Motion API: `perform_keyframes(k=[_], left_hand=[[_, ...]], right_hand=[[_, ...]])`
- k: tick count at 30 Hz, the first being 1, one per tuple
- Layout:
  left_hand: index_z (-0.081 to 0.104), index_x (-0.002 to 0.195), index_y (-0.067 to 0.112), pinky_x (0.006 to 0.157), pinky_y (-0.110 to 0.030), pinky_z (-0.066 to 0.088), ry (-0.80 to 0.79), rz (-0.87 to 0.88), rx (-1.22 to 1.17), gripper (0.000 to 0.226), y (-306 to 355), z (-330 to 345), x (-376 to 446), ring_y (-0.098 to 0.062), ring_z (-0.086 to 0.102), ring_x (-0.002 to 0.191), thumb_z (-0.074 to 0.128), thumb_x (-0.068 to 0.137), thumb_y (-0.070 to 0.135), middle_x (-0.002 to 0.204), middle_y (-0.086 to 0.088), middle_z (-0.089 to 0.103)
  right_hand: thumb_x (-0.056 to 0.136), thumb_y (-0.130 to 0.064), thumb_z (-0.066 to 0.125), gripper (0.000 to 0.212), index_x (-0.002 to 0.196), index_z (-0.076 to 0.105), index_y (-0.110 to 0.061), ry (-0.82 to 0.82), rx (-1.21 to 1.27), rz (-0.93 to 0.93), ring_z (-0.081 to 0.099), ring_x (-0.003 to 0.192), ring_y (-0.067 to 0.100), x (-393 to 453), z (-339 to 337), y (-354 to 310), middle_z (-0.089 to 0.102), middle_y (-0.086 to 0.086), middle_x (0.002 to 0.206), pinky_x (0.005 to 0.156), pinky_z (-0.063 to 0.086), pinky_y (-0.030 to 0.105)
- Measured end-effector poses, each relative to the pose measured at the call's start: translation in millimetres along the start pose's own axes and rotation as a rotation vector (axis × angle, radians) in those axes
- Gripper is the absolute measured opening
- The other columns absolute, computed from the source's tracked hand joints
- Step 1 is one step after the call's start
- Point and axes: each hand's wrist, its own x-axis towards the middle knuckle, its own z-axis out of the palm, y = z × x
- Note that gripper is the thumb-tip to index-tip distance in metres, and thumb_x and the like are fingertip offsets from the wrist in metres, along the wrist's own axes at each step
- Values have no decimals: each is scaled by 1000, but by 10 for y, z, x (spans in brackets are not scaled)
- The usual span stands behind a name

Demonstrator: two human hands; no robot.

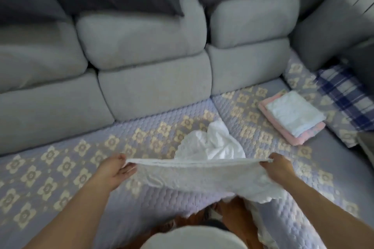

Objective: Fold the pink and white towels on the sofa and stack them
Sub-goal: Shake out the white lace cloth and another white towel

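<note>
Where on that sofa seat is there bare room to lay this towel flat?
Bare quilted cover lies beside the left hand, below the backrest. Crowded on the other side: crumpled white towel, folded stack, plaid cloth.

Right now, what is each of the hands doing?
Left hand: pinches one corner of the white towel.
Right hand: pinches the other corner of it.

Soft, dim daylight with a cool bluish cast — no glare, only faint shadows in the seams between the sofa cushions. The whole view is slightly blurred, worst toward the top corners, where wide-angle distortion bends the backrest.
</note>
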Motion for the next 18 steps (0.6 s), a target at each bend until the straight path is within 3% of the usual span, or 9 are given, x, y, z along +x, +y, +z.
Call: perform_keyframes(k=[2,3,4,7,8,11,15,18], left_hand=[[45,81,9,69,-32,62,-144,226,55,31,649,755,-226,-20,51,74,35,101,-13,93,-17,46],[42,78,11,54,-21,58,-237,371,73,34,1036,1160,-462,-16,47,71,36,99,-14,86,-13,43],[42,78,12,47,-20,55,-347,511,42,36,1446,1561,-781,-16,47,71,34,97,-18,81,-10,41],[48,84,10,56,-19,52,-545,921,-133,33,2596,2448,-2016,-12,55,71,36,93,-20,79,-7,43],[49,83,11,61,-22,53,-593,981,-272,34,2909,2610,-2367,-14,54,73,36,92,-20,81,-8,45],[51,79,12,72,-34,57,-808,923,-621,40,3556,2774,-3136,-25,55,75,25,88,-16,81,-11,52],[52,79,13,87,-43,58,-865,911,-580,41,3665,2696,-3326,-30,62,81,22,85,-15,76,-12,57],[52,77,9,83,-48,60,-873,886,-673,40,3481,2493,-3235,-35,66,82,23,85,-17,86,-17,58]], right_hand=[[100,-26,57,34,126,60,-4,172,-17,-60,54,121,41,215,-752,-303,58,24,132,102,43,41],[101,-23,56,36,127,60,0,294,2,-96,52,123,43,296,-1262,-476,57,28,133,103,41,43],[101,-21,55,34,123,62,5,449,34,-114,54,121,46,322,-1808,-659,59,32,128,101,43,46],[101,-19,53,37,113,62,15,924,228,-124,58,111,51,28,-3357,-1177,61,38,115,92,46,50],[101,-19,53,36,111,61,14,1035,325,-158,59,108,50,-150,-3739,-1317,61,38,112,87,46,48],[97,-24,56,31,104,68,4,1230,494,-356,61,88,33,-657,-4425,-1596,64,27,92,70,39,38],[96,-31,54,36,74,59,-3,1361,470,-496,41,67,24,-818,-4474,-1558,44,14,68,58,26,36],[94,-28,55,30,68,47,-15,1486,504,-569,33,69,21,-802,-4236,-1421,34,9,70,62,17,33]])
